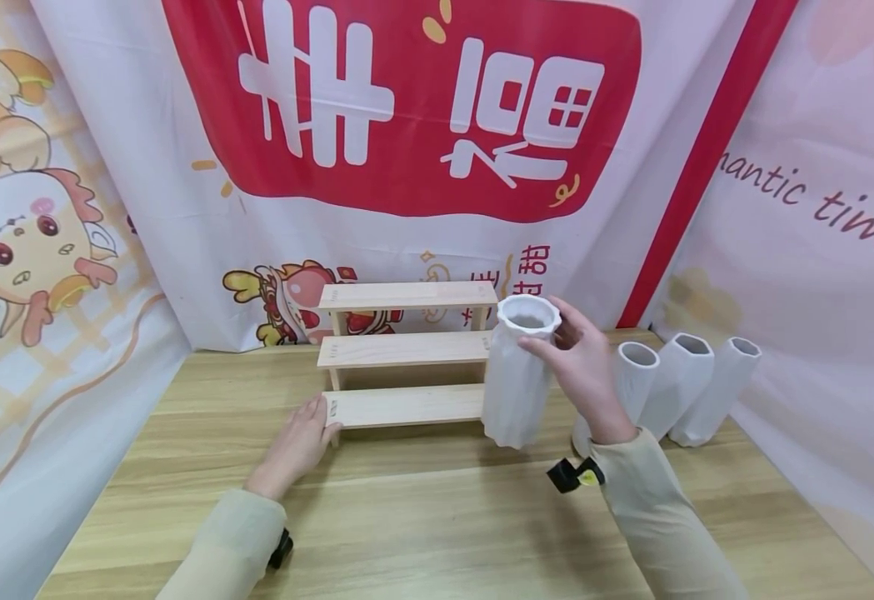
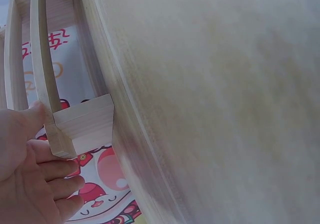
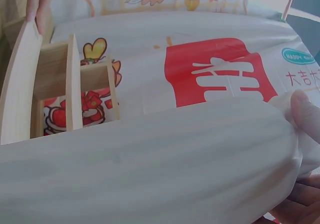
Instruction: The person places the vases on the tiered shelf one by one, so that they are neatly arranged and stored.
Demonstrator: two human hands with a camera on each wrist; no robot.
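My right hand (image 1: 586,367) grips a tall white vase (image 1: 515,387) near its scalloped rim, thumb in front and fingers behind. The vase is upright, in front of the right end of a three-tier wooden display shelf (image 1: 407,406). In the right wrist view the vase (image 3: 150,164) fills the lower part, with the right hand's thumb (image 3: 305,114) at its rim. The left hand (image 1: 302,437) holds the left end of the lowest board. In the left wrist view, thumb and fingers (image 2: 60,184) lie around that board's end (image 2: 62,144).
Three more white vases stand together on the right: a round-mouthed one (image 1: 637,357) partly behind the right forearm, a faceted one (image 1: 680,375) and a slimmer one (image 1: 721,392). Printed cloth (image 1: 407,242) hangs behind the wooden table (image 1: 407,533) and at both sides.
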